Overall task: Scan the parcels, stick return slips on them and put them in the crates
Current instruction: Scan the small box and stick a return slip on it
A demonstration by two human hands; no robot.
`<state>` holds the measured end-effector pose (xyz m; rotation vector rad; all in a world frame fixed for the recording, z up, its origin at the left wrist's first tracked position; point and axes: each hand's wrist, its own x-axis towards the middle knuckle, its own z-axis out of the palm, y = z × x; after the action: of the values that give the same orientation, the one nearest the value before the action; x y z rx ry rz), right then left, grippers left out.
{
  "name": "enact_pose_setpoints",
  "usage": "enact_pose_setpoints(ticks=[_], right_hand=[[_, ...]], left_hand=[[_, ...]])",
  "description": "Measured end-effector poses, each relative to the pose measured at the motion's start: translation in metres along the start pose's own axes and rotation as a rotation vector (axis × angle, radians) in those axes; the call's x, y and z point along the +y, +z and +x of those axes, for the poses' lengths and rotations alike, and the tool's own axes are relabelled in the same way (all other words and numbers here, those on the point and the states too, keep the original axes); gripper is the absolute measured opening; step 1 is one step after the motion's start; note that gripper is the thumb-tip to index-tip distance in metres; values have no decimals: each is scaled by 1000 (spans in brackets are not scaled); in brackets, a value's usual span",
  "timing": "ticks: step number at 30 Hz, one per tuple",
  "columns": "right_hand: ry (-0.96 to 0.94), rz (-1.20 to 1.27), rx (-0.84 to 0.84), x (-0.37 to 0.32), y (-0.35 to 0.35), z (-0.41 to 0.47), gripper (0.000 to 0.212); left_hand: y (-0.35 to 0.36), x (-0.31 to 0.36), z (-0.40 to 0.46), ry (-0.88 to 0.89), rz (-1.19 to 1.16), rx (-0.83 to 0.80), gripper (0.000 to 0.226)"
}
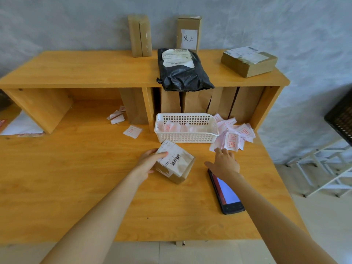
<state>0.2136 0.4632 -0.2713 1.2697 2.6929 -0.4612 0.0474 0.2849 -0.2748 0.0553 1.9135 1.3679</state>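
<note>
Left hand (150, 161) gripping small cardboard parcel (176, 164) at its left side, thumb lying on shipping label (171, 156); parcel sitting on wooden desk (76, 178). Right hand (225, 162) reaching out, fingers spread, holding nothing, fingertips touching pile of return slips (233, 135) beside white basket (185, 128). Handheld scanner (226, 193) lying under right wrist.

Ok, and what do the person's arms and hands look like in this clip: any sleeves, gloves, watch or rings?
Both arms are bare all the way to the bottom of the frame, with no sleeve in view. The left hand and right hand wear no gloves. No watch, bracelet or wrist strap shows on either wrist, and no ring can be made out on the visible fingers, though the picture is too soft to rule out a thin one.
</note>
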Motion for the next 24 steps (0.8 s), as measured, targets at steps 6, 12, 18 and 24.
enact_pose_setpoints(ticks=[6,12,18,24], right_hand=[[321,10,-159,18,37,-20,109],[394,-45,-101,14,48,-22,96],[144,33,-142,20,36,-18,84],[-221,100,-195,6,0,-21,66]], left_hand=[[16,19,1,130,104,-87,47],[16,33,7,223,257,-77,53],[7,43,17,285,332,-7,55],[4,47,25,333,423,23,62]])
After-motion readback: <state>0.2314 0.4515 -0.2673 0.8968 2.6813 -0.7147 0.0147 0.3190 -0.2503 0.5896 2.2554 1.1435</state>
